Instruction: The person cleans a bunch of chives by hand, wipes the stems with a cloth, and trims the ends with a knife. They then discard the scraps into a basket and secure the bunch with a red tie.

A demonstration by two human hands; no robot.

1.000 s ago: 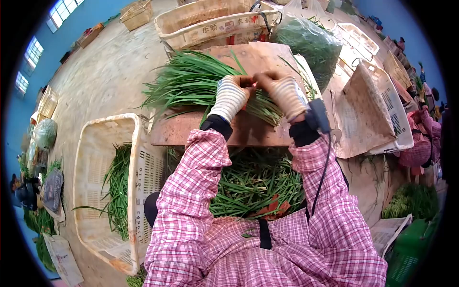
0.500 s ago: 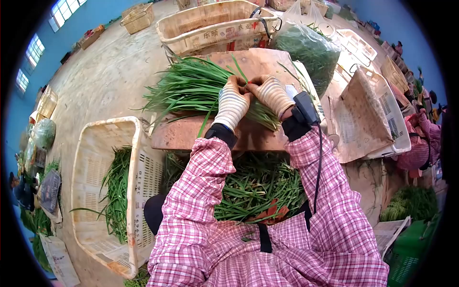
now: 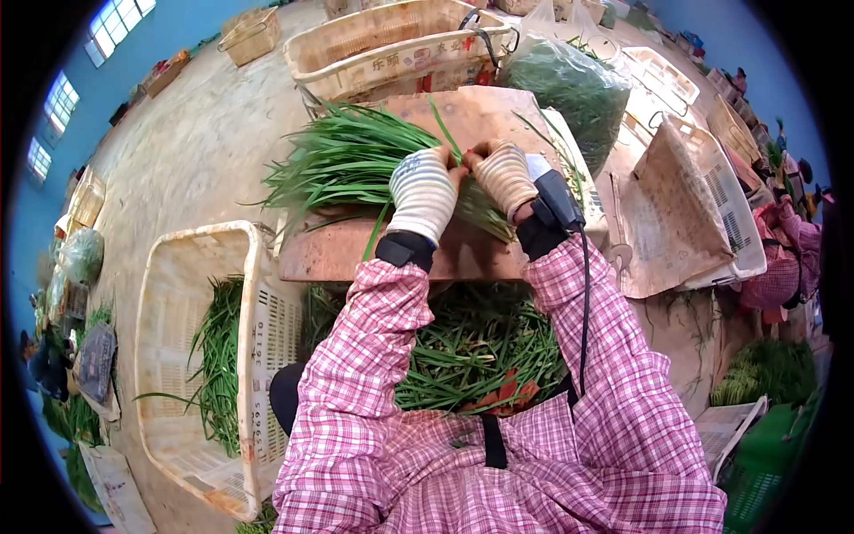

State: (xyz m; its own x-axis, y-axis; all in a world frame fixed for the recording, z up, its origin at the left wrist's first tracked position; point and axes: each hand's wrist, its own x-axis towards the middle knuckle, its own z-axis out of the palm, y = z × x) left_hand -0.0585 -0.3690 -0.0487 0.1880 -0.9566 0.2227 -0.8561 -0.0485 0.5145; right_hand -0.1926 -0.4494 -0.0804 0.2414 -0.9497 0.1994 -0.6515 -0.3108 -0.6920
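Note:
A bunch of long green garlic chives lies across a brown board, leaves pointing left and stalks to the right. My left hand, in a striped fingerless-tip glove, is closed over the bunch from the near side. Its fingertips meet those of my right hand, also gloved and closed. Between the two hands a bit of red tie shows at the top of the bunch. Most of the tie is hidden by fingers. One loose leaf sticks up beside the fingertips.
A cream crate holding chives stands at left. Cut leaves lie below the board. Behind it are another crate and a clear bag of greens. A crate with a brown sheet is at right, near another person.
My left hand has shifted slightly left and turned, showing more of the back of the glove. My right hand has moved slightly left, fingertips still close to the left ones.

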